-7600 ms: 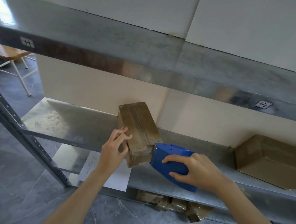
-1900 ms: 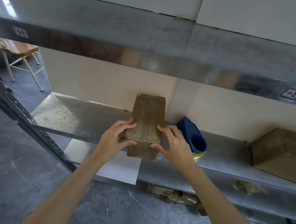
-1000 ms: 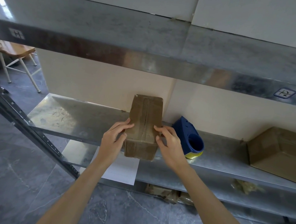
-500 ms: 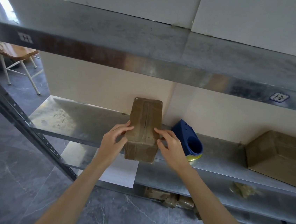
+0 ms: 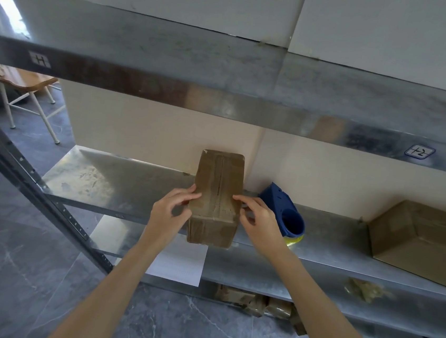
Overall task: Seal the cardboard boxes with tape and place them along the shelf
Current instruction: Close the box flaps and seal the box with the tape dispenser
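Observation:
A small brown cardboard box (image 5: pixel 219 179) with tape along its top seam stands on the middle metal shelf (image 5: pixel 110 181), its near end at the shelf's front edge. My left hand (image 5: pixel 169 212) holds its left side, fingertips curled over the top edge. My right hand (image 5: pixel 259 219) holds the right side the same way. A blue tape dispenser (image 5: pixel 281 205) lies on the shelf just right of the box, behind my right hand. A larger cardboard box (image 5: pixel 423 239) sits at the far right of the same shelf.
An upper shelf (image 5: pixel 227 67) overhangs the work area. A slanted metal upright (image 5: pixel 35 185) crosses at the left. A white sheet (image 5: pixel 179 263) and crumpled tape (image 5: pixel 366 290) lie on the lower shelf; more small boxes (image 5: pixel 252 300) sit below. A chair (image 5: pixel 24 84) stands far left.
The dispenser, earlier in my right hand against the box, now lies on the shelf. The box was turned straight and both hands stay at its sides; little has moved in the last second.

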`<action>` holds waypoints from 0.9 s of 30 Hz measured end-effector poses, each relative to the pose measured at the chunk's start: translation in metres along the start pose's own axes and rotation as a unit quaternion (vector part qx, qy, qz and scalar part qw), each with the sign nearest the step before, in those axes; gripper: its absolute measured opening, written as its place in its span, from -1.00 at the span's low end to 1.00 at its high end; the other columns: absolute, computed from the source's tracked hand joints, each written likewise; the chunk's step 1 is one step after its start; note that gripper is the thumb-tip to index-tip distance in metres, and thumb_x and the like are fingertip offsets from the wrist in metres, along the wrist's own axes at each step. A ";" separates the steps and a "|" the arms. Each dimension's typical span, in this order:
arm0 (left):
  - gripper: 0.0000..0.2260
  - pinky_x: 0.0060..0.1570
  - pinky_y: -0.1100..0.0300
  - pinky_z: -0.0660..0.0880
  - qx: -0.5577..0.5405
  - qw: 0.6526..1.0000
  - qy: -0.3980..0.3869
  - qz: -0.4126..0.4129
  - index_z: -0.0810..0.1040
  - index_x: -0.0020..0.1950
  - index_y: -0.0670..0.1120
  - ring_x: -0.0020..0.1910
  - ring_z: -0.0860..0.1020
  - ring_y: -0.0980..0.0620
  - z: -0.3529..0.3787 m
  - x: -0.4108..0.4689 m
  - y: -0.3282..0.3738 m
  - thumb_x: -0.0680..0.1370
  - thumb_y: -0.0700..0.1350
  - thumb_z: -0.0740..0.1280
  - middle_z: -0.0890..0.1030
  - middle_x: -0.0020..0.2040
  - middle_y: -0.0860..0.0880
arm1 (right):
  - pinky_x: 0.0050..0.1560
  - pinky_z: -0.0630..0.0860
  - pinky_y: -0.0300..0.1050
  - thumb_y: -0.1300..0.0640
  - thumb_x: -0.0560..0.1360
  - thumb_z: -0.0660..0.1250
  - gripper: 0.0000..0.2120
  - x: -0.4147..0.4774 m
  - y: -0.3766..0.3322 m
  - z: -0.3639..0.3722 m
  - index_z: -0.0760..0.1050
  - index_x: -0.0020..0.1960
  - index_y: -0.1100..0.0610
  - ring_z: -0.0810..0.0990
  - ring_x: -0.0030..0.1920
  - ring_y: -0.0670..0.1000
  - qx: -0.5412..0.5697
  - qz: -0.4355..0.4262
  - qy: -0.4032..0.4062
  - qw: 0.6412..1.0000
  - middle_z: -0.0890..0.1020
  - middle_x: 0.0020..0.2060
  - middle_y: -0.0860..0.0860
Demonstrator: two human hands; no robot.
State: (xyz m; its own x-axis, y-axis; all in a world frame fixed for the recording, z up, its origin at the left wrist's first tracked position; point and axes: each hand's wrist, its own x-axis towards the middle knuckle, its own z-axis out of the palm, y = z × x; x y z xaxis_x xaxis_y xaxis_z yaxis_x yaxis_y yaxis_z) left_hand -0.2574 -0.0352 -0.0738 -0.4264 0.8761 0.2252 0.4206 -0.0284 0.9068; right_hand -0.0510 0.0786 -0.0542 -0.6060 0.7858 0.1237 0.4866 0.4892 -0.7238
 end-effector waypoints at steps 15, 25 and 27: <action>-0.73 0.19 0.17 0.56 0.039 0.997 0.073 -0.002 0.67 0.17 -0.07 0.14 0.58 0.19 0.010 0.000 0.013 0.48 -0.27 0.46 0.62 0.19 0.06 | 0.15 0.56 -0.17 -0.04 0.50 0.42 -0.70 0.003 0.000 0.004 0.53 0.22 -0.10 0.54 0.08 -0.15 0.014 0.023 0.036 0.999 0.55 0.12 -0.17; -0.43 0.06 0.25 0.59 -0.010 0.999 -0.030 0.000 0.55 0.34 -0.06 0.35 0.42 0.19 -0.002 -0.011 0.010 0.36 0.03 0.53 0.45 0.35 0.15 | 0.41 0.33 -0.05 -0.28 0.37 0.38 -0.38 0.006 0.000 -0.026 0.45 0.38 -0.12 0.33 0.40 -0.09 -0.051 -0.019 -0.087 0.995 0.38 0.38 -0.10; -0.45 0.11 0.22 0.58 -0.007 0.999 -0.040 -0.003 0.54 0.35 -0.09 0.36 0.42 0.15 -0.007 -0.010 0.009 0.38 -0.05 0.52 0.45 0.36 0.12 | 0.41 0.34 -0.01 -0.26 0.31 0.45 -0.32 0.007 -0.002 -0.030 0.45 0.39 -0.12 0.31 0.41 -0.08 -0.069 -0.040 -0.100 0.992 0.37 0.40 -0.10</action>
State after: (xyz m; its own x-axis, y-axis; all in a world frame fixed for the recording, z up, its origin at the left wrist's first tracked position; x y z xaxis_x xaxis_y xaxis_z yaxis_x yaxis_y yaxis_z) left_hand -0.2548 -0.0478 -0.0650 -0.3633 0.9120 0.1906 0.4062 -0.0291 0.9133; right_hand -0.0371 0.0941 -0.0321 -0.7517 0.6588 0.0297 0.5053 0.6043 -0.6160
